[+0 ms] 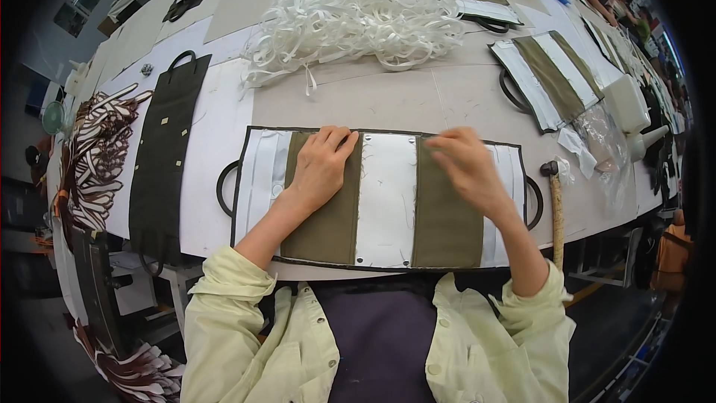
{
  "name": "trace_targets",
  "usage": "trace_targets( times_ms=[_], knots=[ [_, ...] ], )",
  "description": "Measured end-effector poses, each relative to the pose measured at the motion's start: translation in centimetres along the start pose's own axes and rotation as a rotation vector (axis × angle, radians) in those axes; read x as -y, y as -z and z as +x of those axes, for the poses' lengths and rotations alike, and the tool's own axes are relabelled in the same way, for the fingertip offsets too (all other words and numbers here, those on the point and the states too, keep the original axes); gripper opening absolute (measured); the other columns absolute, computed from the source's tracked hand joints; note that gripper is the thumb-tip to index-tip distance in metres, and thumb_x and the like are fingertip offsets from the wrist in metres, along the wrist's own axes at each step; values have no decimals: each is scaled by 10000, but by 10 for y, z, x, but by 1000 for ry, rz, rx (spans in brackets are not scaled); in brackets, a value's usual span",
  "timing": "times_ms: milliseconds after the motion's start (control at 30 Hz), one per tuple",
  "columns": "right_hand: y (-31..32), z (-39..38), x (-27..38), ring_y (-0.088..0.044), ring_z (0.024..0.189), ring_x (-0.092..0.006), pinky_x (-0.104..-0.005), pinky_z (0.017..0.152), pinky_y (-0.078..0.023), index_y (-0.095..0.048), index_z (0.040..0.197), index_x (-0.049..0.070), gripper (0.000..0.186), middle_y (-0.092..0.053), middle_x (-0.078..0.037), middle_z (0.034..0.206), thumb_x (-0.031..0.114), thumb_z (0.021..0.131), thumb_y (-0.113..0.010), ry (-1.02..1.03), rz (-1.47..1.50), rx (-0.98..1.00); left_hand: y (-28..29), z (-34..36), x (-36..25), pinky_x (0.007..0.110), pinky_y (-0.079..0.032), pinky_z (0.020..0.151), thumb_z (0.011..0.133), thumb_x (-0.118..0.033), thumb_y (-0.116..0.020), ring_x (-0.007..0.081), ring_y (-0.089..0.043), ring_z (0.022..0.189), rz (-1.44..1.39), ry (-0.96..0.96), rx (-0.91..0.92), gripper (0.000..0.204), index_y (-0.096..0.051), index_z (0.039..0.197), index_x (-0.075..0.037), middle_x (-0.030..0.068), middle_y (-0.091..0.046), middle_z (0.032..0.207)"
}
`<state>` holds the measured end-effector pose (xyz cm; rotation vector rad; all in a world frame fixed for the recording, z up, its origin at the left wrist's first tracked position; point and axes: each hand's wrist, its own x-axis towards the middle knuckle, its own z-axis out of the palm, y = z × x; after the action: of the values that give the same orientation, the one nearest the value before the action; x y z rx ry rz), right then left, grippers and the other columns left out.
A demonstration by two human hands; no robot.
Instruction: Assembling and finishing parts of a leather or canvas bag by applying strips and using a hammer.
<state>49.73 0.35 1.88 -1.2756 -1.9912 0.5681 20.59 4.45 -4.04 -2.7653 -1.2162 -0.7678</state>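
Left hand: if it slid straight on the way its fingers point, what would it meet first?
The left hand points up and slightly right across the olive and white panel. Past the panel's top edge lies bare table, then probably the heap of white strips.

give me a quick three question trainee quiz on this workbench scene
1. True or false: both hands rest on the olive and white fabric panel.
2. What tool lies right of that panel? A hammer, B scissors, C ruler.
3. What is heaped at the far middle of the table?

Key: 1 true: left hand and right hand both touch it. 2 A, the hammer. 3 A pile of white strips.
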Motion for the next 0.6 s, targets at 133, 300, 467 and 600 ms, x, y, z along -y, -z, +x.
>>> trace_targets(
  times_ms=[133, 300, 467, 600],
  knots=[
    [-73, 60, -32, -585, 1019, -316, -431, 891, -485, -736, 998, 18, 136, -663, -114, 1025, 17, 882, -664, 90, 5, 49, -6, 5, -6, 411, -518, 930, 759, 81, -621, 303, -606, 1103, -51, 44, -44, 461, -670, 1214, 24, 122, -625, 1163],
    [-107, 75, -37, -552, 953, -285, -404, 840, -468, -744, 972, 35, 133, -644, -78, 953, -4, 862, -679, 86, -45, 60, -4, 4, -4, 414, -517, 934, 761, 77, -625, 309, -605, 1106, -67, 73, -48, 490, -663, 1245, 19, 121, -624, 1178],
    [-105, 79, -36, -543, 909, -258, -384, 826, -447, -760, 955, 55, 134, -645, -56, 938, -6, 848, -708, -93, 112, 121, -7, 4, -3, 430, -465, 979, 801, 4, -612, 306, -561, 1178, -11, 75, 9, 447, -659, 1245, 32, 127, -588, 1233],
    [-104, 78, -43, -551, 911, -245, -376, 830, -434, -756, 966, 58, 136, -656, -34, 957, -6, 853, -716, -12, 96, 139, -11, 4, -2, 439, -454, 992, 804, 2, -611, 312, -557, 1190, -14, 84, -2, 450, -655, 1251, 34, 137, -584, 1247]
  ],
)
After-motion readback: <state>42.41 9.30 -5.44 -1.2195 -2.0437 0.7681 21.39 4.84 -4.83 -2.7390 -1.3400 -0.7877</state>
